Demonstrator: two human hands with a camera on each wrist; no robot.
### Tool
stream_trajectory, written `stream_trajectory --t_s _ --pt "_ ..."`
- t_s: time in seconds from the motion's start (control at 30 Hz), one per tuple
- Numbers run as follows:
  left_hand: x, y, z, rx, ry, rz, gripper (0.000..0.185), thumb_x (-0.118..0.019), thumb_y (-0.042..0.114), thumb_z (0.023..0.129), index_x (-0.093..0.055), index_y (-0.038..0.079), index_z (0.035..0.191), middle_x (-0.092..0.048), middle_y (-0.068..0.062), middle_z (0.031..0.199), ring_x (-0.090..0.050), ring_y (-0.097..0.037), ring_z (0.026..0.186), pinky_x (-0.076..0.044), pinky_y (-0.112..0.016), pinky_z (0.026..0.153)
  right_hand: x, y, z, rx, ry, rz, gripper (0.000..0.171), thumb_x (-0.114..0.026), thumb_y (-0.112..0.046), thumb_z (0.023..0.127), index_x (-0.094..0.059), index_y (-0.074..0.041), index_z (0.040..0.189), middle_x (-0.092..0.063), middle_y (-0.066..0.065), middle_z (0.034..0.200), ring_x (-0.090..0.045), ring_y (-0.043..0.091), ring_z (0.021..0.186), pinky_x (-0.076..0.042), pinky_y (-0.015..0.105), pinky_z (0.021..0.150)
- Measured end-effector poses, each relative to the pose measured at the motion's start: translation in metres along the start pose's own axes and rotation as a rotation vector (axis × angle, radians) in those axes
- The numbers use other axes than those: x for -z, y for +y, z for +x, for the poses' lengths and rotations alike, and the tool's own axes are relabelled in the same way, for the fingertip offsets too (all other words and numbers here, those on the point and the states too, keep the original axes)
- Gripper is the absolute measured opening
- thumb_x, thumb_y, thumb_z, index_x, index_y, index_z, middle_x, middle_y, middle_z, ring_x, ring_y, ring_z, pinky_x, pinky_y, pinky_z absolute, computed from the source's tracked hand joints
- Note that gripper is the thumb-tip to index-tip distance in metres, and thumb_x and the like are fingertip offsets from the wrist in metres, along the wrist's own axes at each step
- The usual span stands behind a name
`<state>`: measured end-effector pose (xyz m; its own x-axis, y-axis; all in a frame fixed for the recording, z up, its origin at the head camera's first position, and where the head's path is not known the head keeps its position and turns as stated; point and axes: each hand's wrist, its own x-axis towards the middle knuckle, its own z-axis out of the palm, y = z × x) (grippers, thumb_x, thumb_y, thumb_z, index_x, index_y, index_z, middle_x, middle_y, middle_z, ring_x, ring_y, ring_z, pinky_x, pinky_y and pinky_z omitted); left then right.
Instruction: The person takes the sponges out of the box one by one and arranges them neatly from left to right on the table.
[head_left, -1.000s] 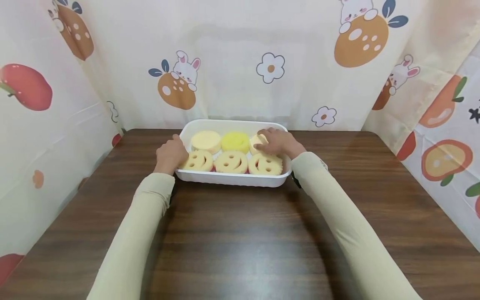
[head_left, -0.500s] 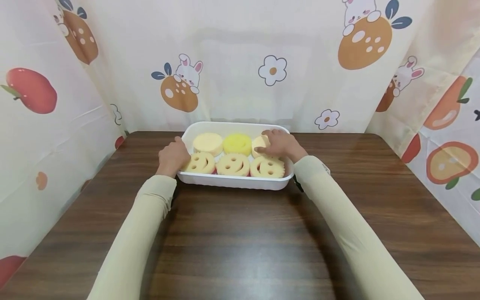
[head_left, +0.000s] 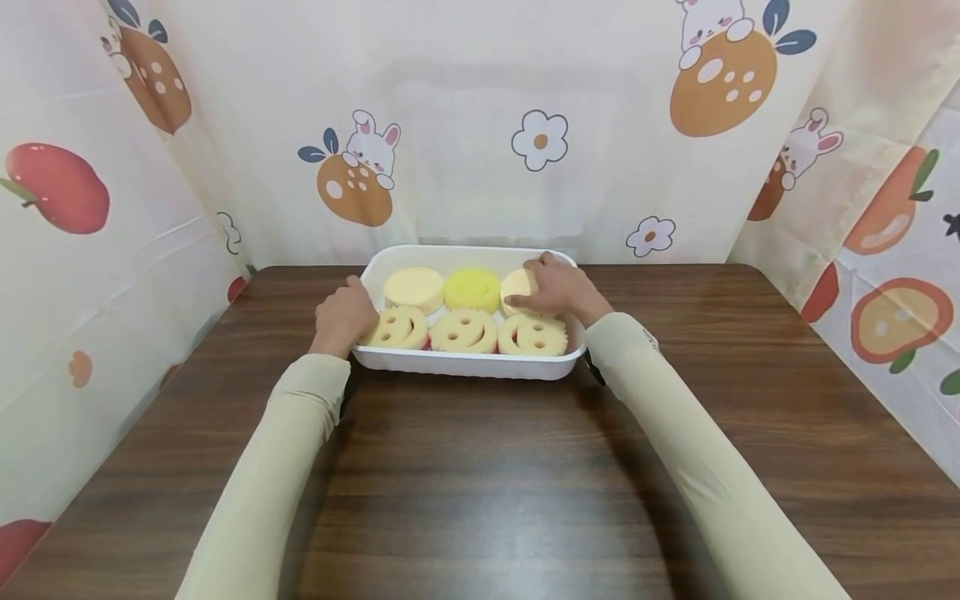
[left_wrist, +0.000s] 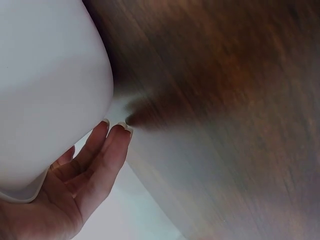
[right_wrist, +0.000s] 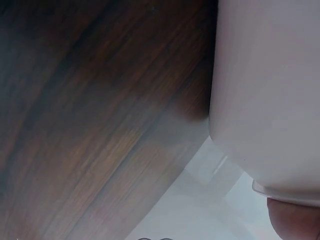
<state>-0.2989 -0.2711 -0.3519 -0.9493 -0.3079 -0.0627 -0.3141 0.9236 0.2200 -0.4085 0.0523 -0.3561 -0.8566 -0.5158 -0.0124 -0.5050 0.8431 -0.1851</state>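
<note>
In the head view a white tray (head_left: 465,364) holds round sponges in two rows. The front row has three cream smiley-face sponges (head_left: 463,331) with scalloped edges and some red showing below. Behind them lie a plain cream sponge (head_left: 414,288), a yellow smiley sponge (head_left: 472,290) and, at right, another cream sponge (head_left: 517,287). My left hand (head_left: 345,317) grips the tray's left end; the left wrist view shows its fingers (left_wrist: 107,160) along the outer wall. Over the right rim reaches my right hand (head_left: 558,287), thumb and fingers around the back right sponge, which it partly covers.
The tray stands near the back edge of a dark wooden table (head_left: 480,483). A patterned curtain (head_left: 465,192) hangs right behind it and along both sides. The right wrist view shows mostly table and the tray's outer wall (right_wrist: 270,100).
The right thumb and fingers shift slightly over the back right sponge. The left hand stays on the tray, and the tray keeps its place; the view itself sways a little.
</note>
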Motion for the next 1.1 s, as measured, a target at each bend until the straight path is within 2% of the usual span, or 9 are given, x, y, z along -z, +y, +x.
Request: stream_trajectory --t_s 0.37,0.87,1.1 --pt "-0.0026 0.0002 0.0022 -0.006 -0.009 -0.002 0.058 -0.040 0.019 0.095 -0.027 -0.011 0.143 -0.060 -0.030 0.116 -0.063 -0.043 0.102 -0.049 -0.056 0.089 -0.0011 0.0035 -0.0020 0.001 0.062 0.089 0.086 -0.061 -0.065 0.085 -0.038 -0.011 0.148 -0.041 0.016 0.140 -0.057 0.034 0.115 -0.047 0.055 0.101" --pt "-0.0003 -0.0027 0.0011 0.004 -0.020 -0.018 0.055 -0.040 0.019 0.096 -0.028 -0.010 0.141 -0.060 -0.028 0.112 -0.062 -0.041 0.100 -0.048 -0.056 0.090 -0.0024 0.0017 -0.0041 0.043 0.121 0.162 0.063 -0.052 -0.060 0.094 -0.041 -0.024 0.144 -0.044 0.014 0.142 -0.055 0.034 0.121 -0.045 0.060 0.100" --pt "-0.0023 -0.0034 0.0028 -0.010 -0.012 -0.014 0.057 -0.039 0.019 0.096 -0.026 -0.011 0.143 -0.060 -0.031 0.115 -0.063 -0.043 0.103 -0.049 -0.057 0.088 -0.0027 0.0037 -0.0040 0.051 0.167 0.217 0.049 -0.050 -0.051 0.097 -0.047 -0.027 0.140 -0.046 0.012 0.138 -0.055 0.034 0.122 -0.043 0.062 0.099"
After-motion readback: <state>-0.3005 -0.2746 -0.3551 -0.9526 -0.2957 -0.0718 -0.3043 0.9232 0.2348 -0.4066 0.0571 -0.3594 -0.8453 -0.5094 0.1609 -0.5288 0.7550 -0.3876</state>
